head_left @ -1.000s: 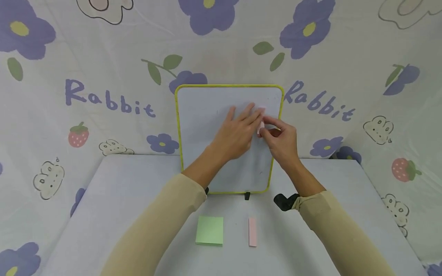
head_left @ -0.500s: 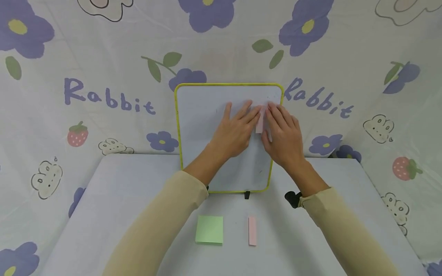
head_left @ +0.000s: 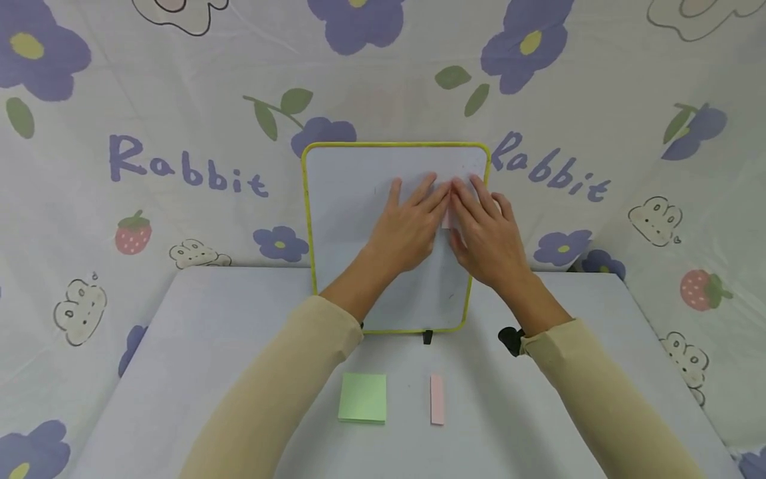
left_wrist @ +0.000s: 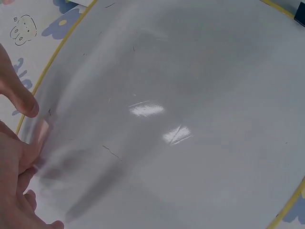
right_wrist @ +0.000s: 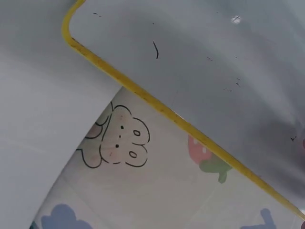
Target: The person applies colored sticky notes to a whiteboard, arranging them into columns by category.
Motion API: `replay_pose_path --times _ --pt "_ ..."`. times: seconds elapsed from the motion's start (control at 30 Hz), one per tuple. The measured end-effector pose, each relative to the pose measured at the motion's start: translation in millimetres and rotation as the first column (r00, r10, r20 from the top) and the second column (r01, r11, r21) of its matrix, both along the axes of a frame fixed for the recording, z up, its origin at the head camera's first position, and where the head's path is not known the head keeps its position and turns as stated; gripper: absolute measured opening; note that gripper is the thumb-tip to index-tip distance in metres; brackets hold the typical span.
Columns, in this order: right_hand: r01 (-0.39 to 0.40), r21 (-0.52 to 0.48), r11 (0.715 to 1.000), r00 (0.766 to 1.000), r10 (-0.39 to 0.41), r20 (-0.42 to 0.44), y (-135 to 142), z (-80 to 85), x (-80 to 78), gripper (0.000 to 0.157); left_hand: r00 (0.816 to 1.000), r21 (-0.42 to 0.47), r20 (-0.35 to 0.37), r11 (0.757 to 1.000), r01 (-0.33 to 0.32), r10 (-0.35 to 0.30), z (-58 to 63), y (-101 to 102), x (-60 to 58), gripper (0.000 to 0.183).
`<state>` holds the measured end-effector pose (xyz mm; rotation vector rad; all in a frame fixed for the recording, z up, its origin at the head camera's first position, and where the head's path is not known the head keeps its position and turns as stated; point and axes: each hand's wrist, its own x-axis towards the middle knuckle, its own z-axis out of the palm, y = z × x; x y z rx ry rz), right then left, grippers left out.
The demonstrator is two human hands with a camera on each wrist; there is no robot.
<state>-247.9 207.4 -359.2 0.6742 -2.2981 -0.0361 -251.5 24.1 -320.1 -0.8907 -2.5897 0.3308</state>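
Observation:
A pink paper strip (head_left: 446, 219) lies upright against the white face of a yellow-framed whiteboard (head_left: 383, 293), near its upper right. Pressed to the board on the strip's left is my left hand (head_left: 407, 231), its fingers spread and its index fingertip at the strip's top. My right hand (head_left: 492, 243) comes in from the right, fingers extended, fingertips over the strip's upper part and meeting the left index finger. Both hands cover much of the strip. In the left wrist view, the pink strip (left_wrist: 41, 133) shows beside fingers at the left edge.
A green sticky note pad (head_left: 362, 398) lies on the white table (head_left: 227, 346) in front of the board. To its right is another pink strip (head_left: 437, 399). The board stands on small black feet (head_left: 427, 337) before a patterned cloth (head_left: 383, 80).
My right hand stopped pinching the pink strip's lower part and straightened its fingers. It then moved left, fingertips onto the strip's top. The left hand has stayed nearly in place.

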Motion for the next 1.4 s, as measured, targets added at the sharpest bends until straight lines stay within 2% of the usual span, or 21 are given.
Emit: replay_pose_path --times 0.57,0.8,0.93,1.4 --pt "-0.008 0.026 1.0 1.0 0.008 0.006 -0.2 -2.2 -0.9 0.062 1.0 -0.005 0.03 1.0 -0.01 0.01 -2.2 1.0 -2.3 0.059" --pt "-0.013 0.014 1.0 1.0 0.013 0.016 0.9 -4.4 0.4 0.062 0.999 -0.062 0.028 0.998 -0.019 0.02 -5.0 2.4 -1.9 0.062" --pt "-0.009 0.014 1.0 1.0 0.009 0.017 1.4 -5.6 0.2 0.062 0.999 -0.057 0.033 0.998 -0.02 0.022 -7.0 3.2 -2.6 0.061" --pt "-0.03 0.029 0.999 0.999 0.029 0.031 4.0 -3.4 -2.4 0.061 0.999 -0.065 0.027 0.998 -0.018 0.02 -5.0 2.5 -3.8 0.061"
